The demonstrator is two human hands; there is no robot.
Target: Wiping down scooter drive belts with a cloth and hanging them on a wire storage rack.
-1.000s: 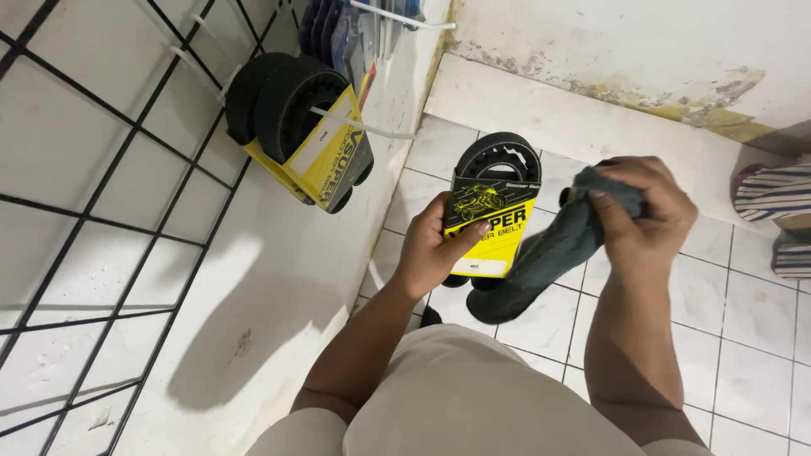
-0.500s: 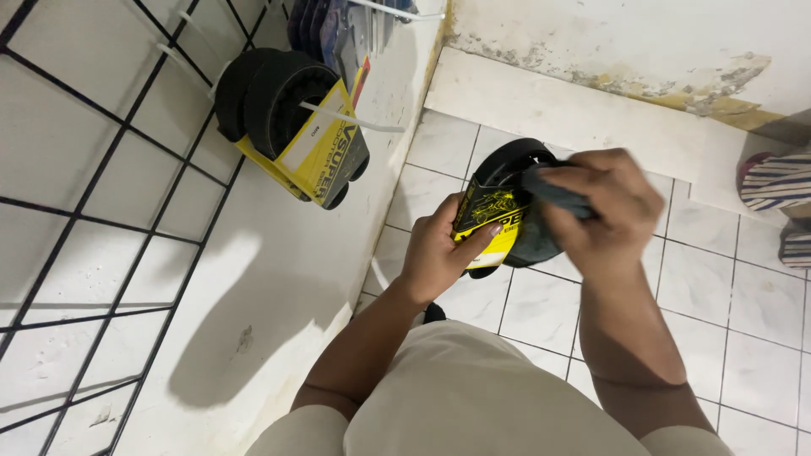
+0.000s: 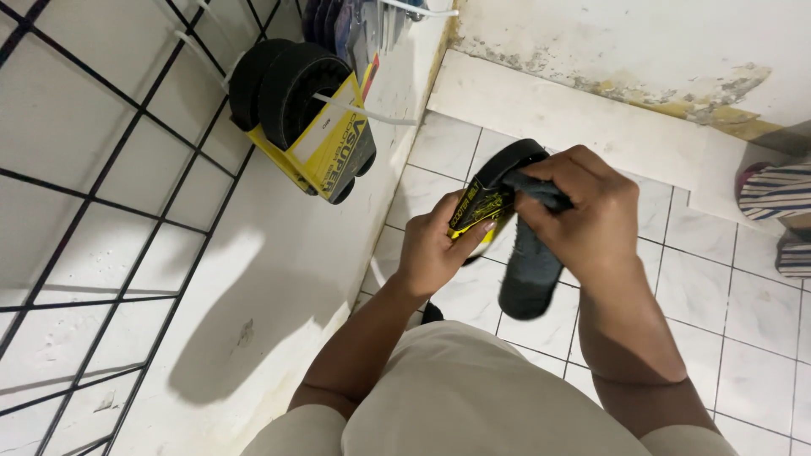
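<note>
My left hand (image 3: 439, 249) grips a black rubber belt (image 3: 505, 160) in a yellow and black card sleeve (image 3: 475, 213), holding it above the tiled floor. My right hand (image 3: 587, 211) presses a dark grey cloth (image 3: 530, 268) against the belt's upper side; the cloth's loose end hangs down below my fingers. The two hands are close together, with the belt between them.
A black wire grid (image 3: 101, 203) covers the white wall at left. More black belts in yellow sleeves (image 3: 306, 118) hang from white hooks on it. White floor tiles (image 3: 743, 355) lie below. A striped sandal (image 3: 777, 190) lies at the right edge by a stained wall base.
My right hand has brought the cloth from beside the belt up onto it and wiped across. The belt has turned more edge-on in my left hand.
</note>
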